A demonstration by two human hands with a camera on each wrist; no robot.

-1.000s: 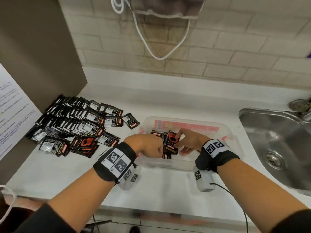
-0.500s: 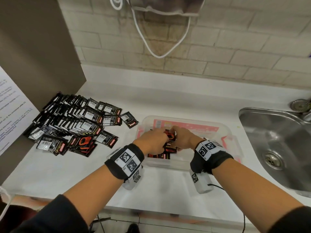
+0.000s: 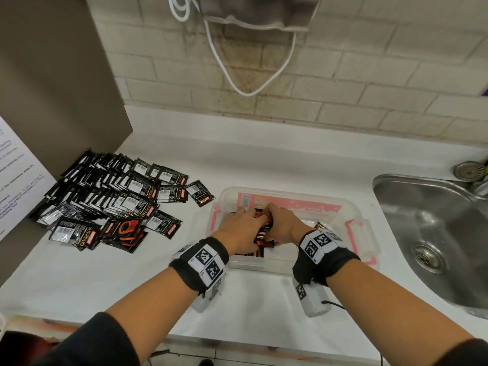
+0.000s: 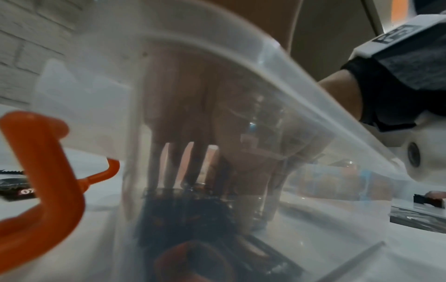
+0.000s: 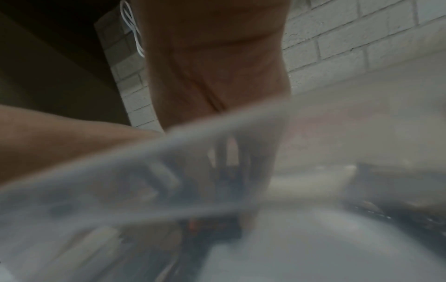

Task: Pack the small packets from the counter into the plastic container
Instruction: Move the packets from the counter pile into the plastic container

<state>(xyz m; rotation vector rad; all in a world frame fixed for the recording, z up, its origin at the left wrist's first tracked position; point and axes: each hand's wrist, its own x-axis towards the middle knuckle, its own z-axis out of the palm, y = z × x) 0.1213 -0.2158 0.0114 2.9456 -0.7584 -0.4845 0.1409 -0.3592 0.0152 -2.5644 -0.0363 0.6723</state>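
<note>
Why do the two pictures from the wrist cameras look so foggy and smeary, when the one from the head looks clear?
Head view: sharp, evenly lit; the plastic container and packets on the counter are crisp, though the wide lens bends the wall. Left wrist view: the camera peers through the container's cloudy wall, so the left hand looks hazy. Right wrist view: the most blurred, dim and smeared; the right hand is just a soft shape.
</note>
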